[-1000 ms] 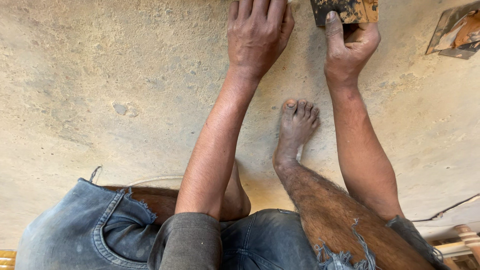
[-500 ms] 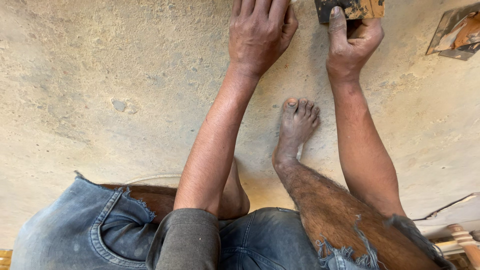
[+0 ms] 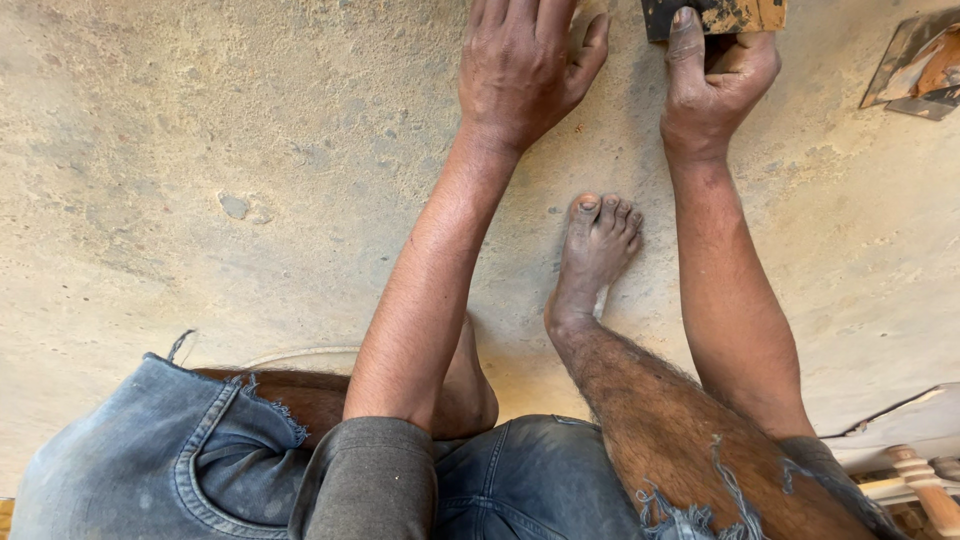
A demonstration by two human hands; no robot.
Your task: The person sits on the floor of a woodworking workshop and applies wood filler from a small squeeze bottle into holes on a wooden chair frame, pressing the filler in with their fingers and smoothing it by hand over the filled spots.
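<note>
Dusty, sand-coloured concrete floor (image 3: 200, 150) fills almost everything from where I stand, pitted and scuffed, with a small chip of debris (image 3: 233, 205) lying at about nine o'clock of the person's arms. The person squats low in torn denim shorts (image 3: 200, 470), one bare foot (image 3: 595, 245) planted flat between the two forearms, toes pointing to twelve o'clock.

At the very top edge, at about one o'clock from the foot, sits a dark, paint-stained block (image 3: 715, 15); only its lower strip shows, and what shows runs left to right, from nine to three o'clock. Where its ends face I cannot tell, since the rest is cut off.

Closest to it is the right hand (image 3: 715, 85), directly at its six o'clock and touching: the thumb lies up against the block's lower left corner, and the palm cups under it. The other fingers are hidden, so I cannot say how firmly it is gripped. The left hand (image 3: 525, 70) lies at nine o'clock of the block, just beside but apart from it, spread flat with palm down on the floor and holding nothing.

Off at three o'clock a rusty metal tool (image 3: 920, 65) rests on the floor, well apart from both hands.
</note>
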